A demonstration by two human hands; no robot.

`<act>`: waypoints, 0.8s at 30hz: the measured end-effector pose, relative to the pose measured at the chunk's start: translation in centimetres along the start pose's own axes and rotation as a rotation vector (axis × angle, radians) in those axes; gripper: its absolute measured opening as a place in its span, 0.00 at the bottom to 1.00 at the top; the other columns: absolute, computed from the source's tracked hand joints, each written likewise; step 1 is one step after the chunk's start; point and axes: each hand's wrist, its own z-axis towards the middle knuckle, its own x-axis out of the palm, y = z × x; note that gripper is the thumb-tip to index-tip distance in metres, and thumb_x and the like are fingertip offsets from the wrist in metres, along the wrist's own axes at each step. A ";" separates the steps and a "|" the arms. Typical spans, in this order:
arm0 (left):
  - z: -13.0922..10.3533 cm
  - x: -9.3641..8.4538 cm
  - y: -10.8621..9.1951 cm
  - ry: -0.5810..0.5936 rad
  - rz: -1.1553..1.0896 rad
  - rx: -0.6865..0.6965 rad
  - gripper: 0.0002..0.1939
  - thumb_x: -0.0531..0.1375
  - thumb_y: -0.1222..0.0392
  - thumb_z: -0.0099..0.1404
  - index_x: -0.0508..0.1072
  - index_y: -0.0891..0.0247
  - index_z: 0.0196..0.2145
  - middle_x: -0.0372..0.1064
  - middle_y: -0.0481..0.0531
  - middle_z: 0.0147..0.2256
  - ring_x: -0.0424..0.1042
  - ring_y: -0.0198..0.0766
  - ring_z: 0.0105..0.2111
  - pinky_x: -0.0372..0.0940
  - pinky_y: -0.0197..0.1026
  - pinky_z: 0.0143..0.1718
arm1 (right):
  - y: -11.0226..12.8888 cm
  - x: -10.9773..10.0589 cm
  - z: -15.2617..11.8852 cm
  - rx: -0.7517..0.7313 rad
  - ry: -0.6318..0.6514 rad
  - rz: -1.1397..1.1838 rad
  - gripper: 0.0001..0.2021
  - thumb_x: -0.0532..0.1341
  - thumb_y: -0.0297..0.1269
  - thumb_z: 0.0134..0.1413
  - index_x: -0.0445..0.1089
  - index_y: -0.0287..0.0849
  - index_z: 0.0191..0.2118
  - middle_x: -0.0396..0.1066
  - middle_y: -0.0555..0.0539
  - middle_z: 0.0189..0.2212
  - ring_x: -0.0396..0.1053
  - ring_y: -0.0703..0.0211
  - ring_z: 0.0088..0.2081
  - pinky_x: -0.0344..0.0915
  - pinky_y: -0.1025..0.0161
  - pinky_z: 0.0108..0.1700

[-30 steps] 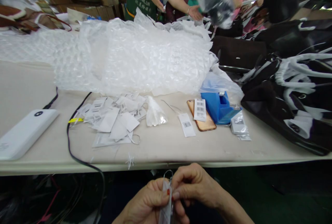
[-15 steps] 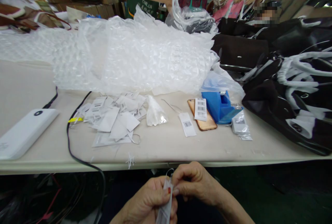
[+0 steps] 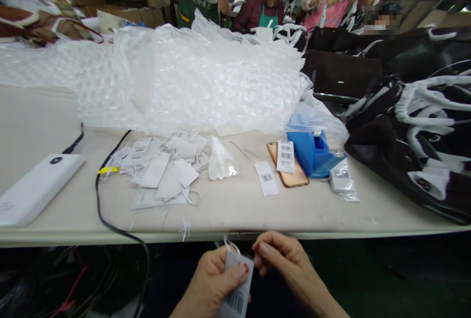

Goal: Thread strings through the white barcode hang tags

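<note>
At the bottom centre, below the table's front edge, my left hand (image 3: pixel 217 281) grips a white barcode tag (image 3: pixel 237 291), thumb across its face. A white string loop (image 3: pixel 231 244) rises from the tag's upper end. My right hand (image 3: pixel 281 259) is just right of the tag, apart from it, thumb and index finger pinched together; whatever lies between the fingertips is too small to make out. On the table above are a pile of white tags (image 3: pixel 158 166), a small clear bag (image 3: pixel 221 158) and a single barcode tag (image 3: pixel 267 178).
Bubble wrap (image 3: pixel 191 77) spans the back of the table (image 3: pixel 294 215). A gold phone (image 3: pixel 294 175) lies beside a blue tape dispenser (image 3: pixel 312 153). Dark bags (image 3: pixel 390 161) fill the right, a white power bank (image 3: pixel 40 185) the left. A black cable hangs over the edge. People stand behind.
My right hand has come away from the tag and moved slightly right. The tag has turned, showing its barcode face. Across the table, a person has lifted a plastic-wrapped item up and left.
</note>
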 end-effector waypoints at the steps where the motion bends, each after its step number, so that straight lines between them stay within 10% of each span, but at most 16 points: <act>1: 0.0 0.0 0.1 -0.023 0.033 0.012 0.18 0.67 0.49 0.46 0.68 0.66 0.26 0.64 0.46 0.18 0.58 0.27 0.17 0.52 0.32 0.19 | -0.2 0.1 -0.3 0.000 -0.002 0.001 0.16 0.58 0.48 0.50 0.69 0.38 0.30 0.69 0.50 0.22 0.63 0.66 0.24 0.59 0.67 0.29; 24: 0.9 0.3 0.8 -0.080 0.071 0.038 0.19 0.69 0.49 0.41 0.76 0.67 0.26 0.67 0.46 0.19 0.57 0.27 0.19 0.49 0.32 0.22 | -0.2 1.2 -0.6 0.031 -0.123 -0.063 0.19 0.61 0.52 0.44 0.65 0.39 0.21 0.60 0.53 0.16 0.56 0.66 0.22 0.54 0.66 0.26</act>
